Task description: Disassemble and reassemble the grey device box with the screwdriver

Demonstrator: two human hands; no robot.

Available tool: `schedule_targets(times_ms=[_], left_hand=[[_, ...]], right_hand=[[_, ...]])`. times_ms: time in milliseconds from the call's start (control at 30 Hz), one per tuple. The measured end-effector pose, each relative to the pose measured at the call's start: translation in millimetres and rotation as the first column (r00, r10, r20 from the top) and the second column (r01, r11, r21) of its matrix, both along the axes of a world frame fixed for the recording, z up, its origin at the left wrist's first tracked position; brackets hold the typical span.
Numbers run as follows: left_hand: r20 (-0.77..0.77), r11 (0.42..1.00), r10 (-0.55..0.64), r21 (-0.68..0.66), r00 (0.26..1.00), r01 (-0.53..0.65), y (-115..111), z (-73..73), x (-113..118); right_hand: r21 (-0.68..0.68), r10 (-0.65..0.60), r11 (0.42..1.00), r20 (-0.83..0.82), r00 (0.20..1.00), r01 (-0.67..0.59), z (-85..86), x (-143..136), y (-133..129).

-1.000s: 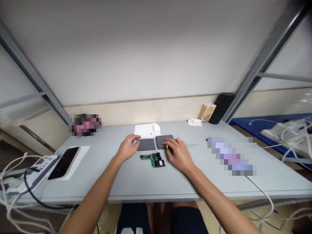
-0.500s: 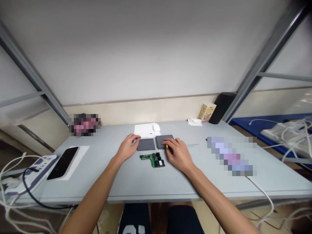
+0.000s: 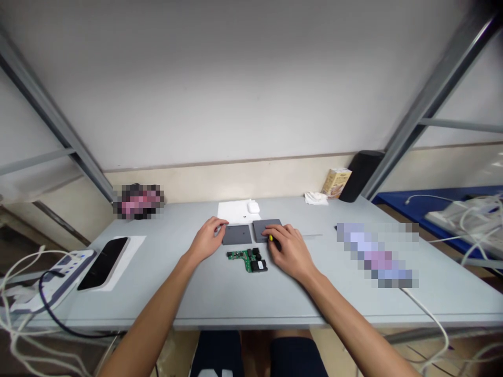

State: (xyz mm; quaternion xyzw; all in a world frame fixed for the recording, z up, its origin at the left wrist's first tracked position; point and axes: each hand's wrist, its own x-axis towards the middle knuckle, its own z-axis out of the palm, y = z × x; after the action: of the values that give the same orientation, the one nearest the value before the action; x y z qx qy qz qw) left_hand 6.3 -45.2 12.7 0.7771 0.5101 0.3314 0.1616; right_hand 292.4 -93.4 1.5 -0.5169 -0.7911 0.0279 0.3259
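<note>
In the frame's lower center, the left hand [image 3: 206, 239] met the gray panel [image 3: 237, 235]; its grip could not be determined. The right hand [image 3: 290, 252] grasped a yellow-ended screwdriver [image 3: 271, 237] at the gray casing [image 3: 263, 225], above the green circuit board [image 3: 248, 256].

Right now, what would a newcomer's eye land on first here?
Probably the green circuit board on the table, in front of a grey panel and a thicker grey slab. The left hand is at the panel's left edge; the right hand partly covers the slab, a yellow tip at its fingers.
</note>
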Motion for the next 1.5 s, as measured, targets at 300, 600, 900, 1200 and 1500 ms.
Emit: schedule_targets(times_ms=[300, 600, 900, 1200, 1500], left_hand=[[0.011, 1.0, -0.004, -0.008, 1.0, 0.004, 2.2, -2.3, -1.0], [0.012, 1.0, -0.017, 0.009, 1.0, 0.017, 3.2, -4.3, -1.6], [-0.008, 1.0, -0.01, 0.006, 1.0, 0.01, -0.4, -0.2, 1.7], [-0.019, 0.998, -0.046, 0.05, 0.999, 0.047, -1.6, 0.3, 3.9], [-0.019, 0.998, -0.033, 0.045, 0.999, 0.034, -1.3, -0.4, 2.6]], right_hand=[[-0.012, 0.006, 1.0, -0.008, 1.0, -0.006, 0.5, -0.4, 0.3], [-0.003, 0.013, 1.0, -0.019, 1.0, -0.013, -1.3, 0.1, 0.6], [-0.016, 0.016, 1.0, -0.019, 1.0, -0.016, -0.9, 0.8, 1.5], [-0.005, 0.003, 1.0, -0.013, 1.0, -0.003, -0.1, -0.1, 1.3], [-0.022, 0.007, 1.0, -0.017, 1.0, -0.007, 2.5, -0.6, -0.3]])
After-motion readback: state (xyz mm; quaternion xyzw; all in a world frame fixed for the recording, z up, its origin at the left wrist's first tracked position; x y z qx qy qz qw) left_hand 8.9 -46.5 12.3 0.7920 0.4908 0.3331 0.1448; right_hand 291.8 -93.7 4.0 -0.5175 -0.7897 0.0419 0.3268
